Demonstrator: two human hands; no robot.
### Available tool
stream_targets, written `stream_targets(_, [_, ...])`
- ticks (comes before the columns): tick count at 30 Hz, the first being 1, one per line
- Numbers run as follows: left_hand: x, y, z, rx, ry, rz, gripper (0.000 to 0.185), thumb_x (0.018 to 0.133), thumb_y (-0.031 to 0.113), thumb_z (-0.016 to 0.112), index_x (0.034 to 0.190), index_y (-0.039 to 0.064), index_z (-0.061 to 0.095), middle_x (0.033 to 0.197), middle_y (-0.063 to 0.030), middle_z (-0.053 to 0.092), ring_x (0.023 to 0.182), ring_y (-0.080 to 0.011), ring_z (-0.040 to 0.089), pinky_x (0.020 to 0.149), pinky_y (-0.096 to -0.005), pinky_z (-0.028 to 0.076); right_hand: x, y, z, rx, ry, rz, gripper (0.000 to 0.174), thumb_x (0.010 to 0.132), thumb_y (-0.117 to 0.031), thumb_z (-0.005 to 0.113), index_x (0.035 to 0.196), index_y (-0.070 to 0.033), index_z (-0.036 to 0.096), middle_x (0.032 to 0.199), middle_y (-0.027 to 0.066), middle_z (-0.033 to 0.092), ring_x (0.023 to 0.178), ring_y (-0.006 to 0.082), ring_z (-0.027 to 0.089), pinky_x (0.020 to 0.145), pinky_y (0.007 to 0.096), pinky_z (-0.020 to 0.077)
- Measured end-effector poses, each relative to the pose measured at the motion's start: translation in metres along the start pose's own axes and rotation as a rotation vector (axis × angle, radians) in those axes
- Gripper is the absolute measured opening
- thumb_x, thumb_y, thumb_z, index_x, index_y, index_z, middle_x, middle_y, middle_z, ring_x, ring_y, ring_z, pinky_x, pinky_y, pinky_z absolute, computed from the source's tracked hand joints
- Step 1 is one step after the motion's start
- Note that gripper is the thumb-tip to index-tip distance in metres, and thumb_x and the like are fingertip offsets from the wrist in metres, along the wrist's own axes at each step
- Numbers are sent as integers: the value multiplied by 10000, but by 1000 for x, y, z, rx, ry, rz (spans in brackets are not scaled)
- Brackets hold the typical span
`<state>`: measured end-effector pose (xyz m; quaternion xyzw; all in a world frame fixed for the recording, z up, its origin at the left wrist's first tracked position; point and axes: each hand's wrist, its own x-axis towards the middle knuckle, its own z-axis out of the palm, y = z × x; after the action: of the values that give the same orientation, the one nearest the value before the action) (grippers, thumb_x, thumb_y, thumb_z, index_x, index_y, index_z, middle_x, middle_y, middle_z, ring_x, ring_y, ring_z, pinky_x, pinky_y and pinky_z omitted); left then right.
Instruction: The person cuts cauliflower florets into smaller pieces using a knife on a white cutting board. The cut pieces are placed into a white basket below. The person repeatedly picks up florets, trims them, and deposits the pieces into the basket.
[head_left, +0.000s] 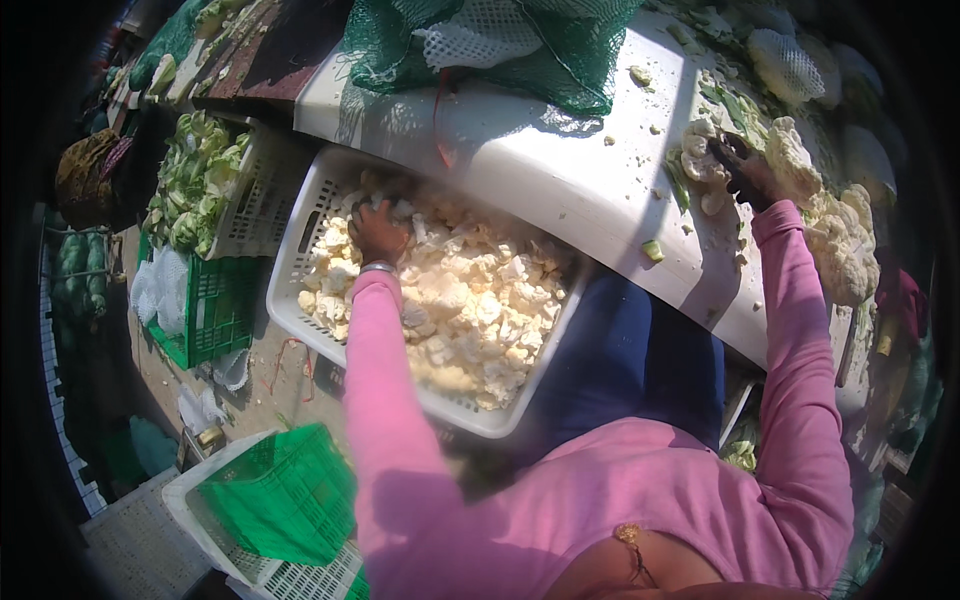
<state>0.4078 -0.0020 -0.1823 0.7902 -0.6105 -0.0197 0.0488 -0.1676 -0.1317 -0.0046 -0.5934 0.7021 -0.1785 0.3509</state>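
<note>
My left hand (381, 231) rests among cut cauliflower florets (465, 292) near the left end of a white plastic crate (300, 322); whether its fingers hold any florets is unclear. On the right, my right hand (750, 174) reaches over the white table (570, 180), its dark-covered fingers at a cauliflower piece (703, 152). Whether those fingers grip it or only touch it cannot be told. Close beside that wrist lie a cauliflower head (791, 161) and a larger bunch of cauliflower (844, 240). Crumbs and a green stem scrap (652, 250) are scattered over the tabletop.
A green mesh sack (577, 60) stands at the table's far edge. Left of the florets are a crate of leaves (196, 184) and a green crate (225, 307) with white foam nets (161, 289). At lower left, another green crate (281, 491) sits in a white one.
</note>
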Motion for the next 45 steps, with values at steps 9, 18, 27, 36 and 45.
stream_targets(9, [-40, 150, -104, -1100, 317, 182, 617, 807, 224, 729, 1306, -1, 446, 1329, -216, 434, 1216, -312, 442, 1012, -414, 370, -44, 33, -3, 267, -90, -45, 693, 790, -535, 680, 1159, 46, 595, 1029, 134, 648, 884, 182, 605, 795, 306, 490])
stream_targets(18, [-9, 400, -145, -1255, -614, 506, 563, 944, 300, 499, 1369, -46, 372, 1309, -161, 503, 1120, -245, 532, 935, -317, 454, -65, 29, -11, 560, -229, -40, 595, 795, -473, 702, 1197, -47, 597, 840, 32, 612, 613, 93, 518, 528, 236, 437])
stream_targets(27, [-55, 406, -160, -1810, -705, 497, 586, 749, -21, 741, 1266, 15, 468, 1160, -131, 533, 1031, -244, 561, 882, -337, 501, -96, 11, -17, 732, -72, -305, 493, 837, -447, 664, 1142, -61, 635, 918, 45, 649, 648, 80, 558, 519, 219, 449])
stream_targets(36, [-133, 229, -105, -995, -98, 326, 414, 897, 283, 619, 1225, 54, 512, 1177, -107, 578, 1054, -254, 584, 878, -373, 515, -162, -42, 144, 1100, -582, -40, 475, 852, -430, 662, 1081, -18, 605, 777, 45, 576, 649, 115, 537, 545, 280, 455])
stream_targets(45, [-201, 160, -118, -449, 566, -177, 741, 810, 272, 760, 1389, 39, 360, 1268, -142, 457, 1098, -240, 514, 855, -356, 474, -193, -70, 234, 1121, -668, 122, 473, 869, -359, 677, 1230, -103, 509, 931, 33, 585, 651, 131, 569, 507, 256, 461])
